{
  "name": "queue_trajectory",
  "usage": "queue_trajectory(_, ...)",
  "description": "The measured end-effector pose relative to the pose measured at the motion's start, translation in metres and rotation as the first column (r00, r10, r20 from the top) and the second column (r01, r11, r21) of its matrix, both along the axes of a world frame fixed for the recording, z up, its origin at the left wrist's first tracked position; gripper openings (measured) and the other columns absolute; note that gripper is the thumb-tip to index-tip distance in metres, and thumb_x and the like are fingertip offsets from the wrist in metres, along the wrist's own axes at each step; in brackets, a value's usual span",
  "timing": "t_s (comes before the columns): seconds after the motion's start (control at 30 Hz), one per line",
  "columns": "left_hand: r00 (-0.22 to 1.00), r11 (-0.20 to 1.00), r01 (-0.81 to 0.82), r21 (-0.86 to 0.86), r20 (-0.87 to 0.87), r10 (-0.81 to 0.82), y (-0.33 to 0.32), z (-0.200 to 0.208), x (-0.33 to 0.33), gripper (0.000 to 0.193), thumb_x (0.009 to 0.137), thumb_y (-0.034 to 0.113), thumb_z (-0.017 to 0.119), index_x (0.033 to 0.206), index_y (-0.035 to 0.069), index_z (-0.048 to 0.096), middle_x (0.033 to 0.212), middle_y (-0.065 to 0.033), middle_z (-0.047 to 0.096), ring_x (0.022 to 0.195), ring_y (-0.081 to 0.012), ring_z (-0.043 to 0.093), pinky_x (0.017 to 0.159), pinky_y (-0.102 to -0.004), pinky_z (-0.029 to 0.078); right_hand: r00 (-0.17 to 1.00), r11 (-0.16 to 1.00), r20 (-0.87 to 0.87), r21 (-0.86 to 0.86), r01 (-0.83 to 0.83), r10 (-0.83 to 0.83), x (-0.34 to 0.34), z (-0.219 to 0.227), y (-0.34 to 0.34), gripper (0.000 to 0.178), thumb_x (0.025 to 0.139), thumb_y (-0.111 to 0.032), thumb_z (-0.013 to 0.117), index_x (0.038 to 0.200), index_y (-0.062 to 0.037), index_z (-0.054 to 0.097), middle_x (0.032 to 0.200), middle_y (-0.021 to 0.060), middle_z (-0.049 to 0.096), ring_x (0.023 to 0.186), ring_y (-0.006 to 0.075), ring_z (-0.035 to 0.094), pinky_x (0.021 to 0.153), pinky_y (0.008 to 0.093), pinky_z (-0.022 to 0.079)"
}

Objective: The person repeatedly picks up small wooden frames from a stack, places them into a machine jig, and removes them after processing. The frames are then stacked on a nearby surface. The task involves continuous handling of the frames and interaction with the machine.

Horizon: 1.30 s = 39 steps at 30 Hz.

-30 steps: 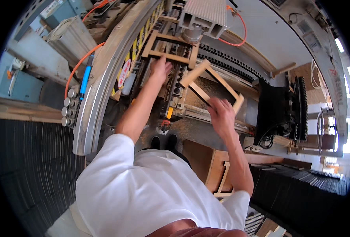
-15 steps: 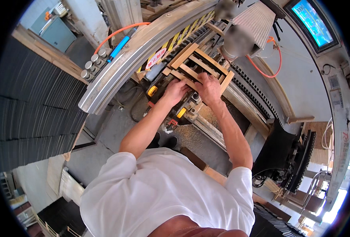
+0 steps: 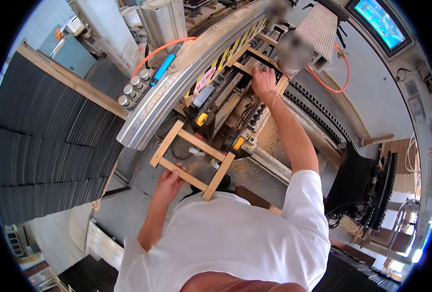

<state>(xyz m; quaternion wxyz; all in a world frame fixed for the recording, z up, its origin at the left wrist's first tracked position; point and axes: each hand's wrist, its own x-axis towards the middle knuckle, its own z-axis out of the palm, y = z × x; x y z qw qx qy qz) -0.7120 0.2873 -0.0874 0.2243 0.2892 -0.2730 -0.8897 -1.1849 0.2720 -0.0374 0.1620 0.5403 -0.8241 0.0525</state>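
A rectangular pale-wood frame (image 3: 219,176) is held by one edge in the left hand (image 3: 169,184), extending beyond the grip. A second wooden frame (image 3: 239,56) is touched by the right hand (image 3: 264,83), whose grip cannot be told.

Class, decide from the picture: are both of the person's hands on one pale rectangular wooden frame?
No: the left hand holds one pale rectangular wooden frame, while the right hand touches a second frame farther forward.
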Motion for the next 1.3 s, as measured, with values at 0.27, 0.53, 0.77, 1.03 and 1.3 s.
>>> queue_trajectory(0.27,0.994,0.998,-0.058,0.038,0.094,0.054,-0.023,-0.027,0.066,0.028,0.089,0.017,0.061,0.113,0.007,0.052,0.106,-0.0065,0.058,0.103,-0.0219,0.057,0.091,-0.037,0.046,0.955,0.913,-0.262,0.34,0.227,-0.14,-0.036,0.014,-0.052,0.022,0.075,-0.011,0.061,0.097,-0.0079,0.058,0.084,0.0082,0.068,0.094,0.0241,0.059,0.082,0.0354,0.037)
queue_trajectory(0.53,0.966,0.97,-0.23,0.075,0.142,0.218,-0.027,-0.041,0.073,0.028,0.085,0.02,0.067,0.107,0.009,0.056,0.104,-0.0041,0.06,0.102,-0.0208,0.057,0.093,-0.0362,0.045,0.976,0.879,-0.104,0.424,0.216,-0.19,-0.098,0.013,-0.079,0.021,0.083,-0.006,0.055,0.103,-0.0099,0.059,0.093,0.0127,0.065,0.093,0.0291,0.062,0.089,0.0448,0.04)
queue_trajectory(0.77,0.968,0.965,-0.231,0.127,0.128,0.215,-0.023,-0.064,0.037,0.028,0.087,0.02,0.065,0.11,0.008,0.055,0.103,-0.0049,0.061,0.1,-0.0192,0.058,0.089,-0.036,0.047,0.989,0.93,0.041,0.349,0.119,-0.142,-0.132,-0.003,-0.082,0.017,0.077,-0.007,0.061,0.094,-0.0098,0.064,0.088,0.0103,0.066,0.084,0.032,0.064,0.069,0.0461,0.05)
queue_trajectory(1.03,0.959,0.977,-0.207,0.043,0.206,0.194,-0.014,-0.073,0.005,0.03,0.087,0.023,0.065,0.111,0.009,0.053,0.105,-0.0039,0.06,0.1,-0.0184,0.058,0.086,-0.0347,0.048,0.995,0.932,0.071,0.361,0.037,-0.067,-0.132,0.011,-0.079,0.019,0.07,-0.006,0.059,0.089,-0.0026,0.062,0.089,0.0193,0.065,0.091,0.0365,0.062,0.074,0.0446,0.051)
queue_trajectory(1.3,0.898,0.946,-0.295,-0.137,0.3,0.323,0.003,-0.047,0.013,0.034,0.089,0.021,0.06,0.118,0.006,0.051,0.11,-0.0062,0.059,0.103,-0.0191,0.057,0.089,-0.0358,0.047,0.997,0.927,0.063,0.375,0.027,-0.054,-0.144,0.002,-0.089,0.029,0.072,-0.016,0.063,0.099,-0.0031,0.058,0.1,0.0185,0.063,0.098,0.0351,0.061,0.08,0.0454,0.051)
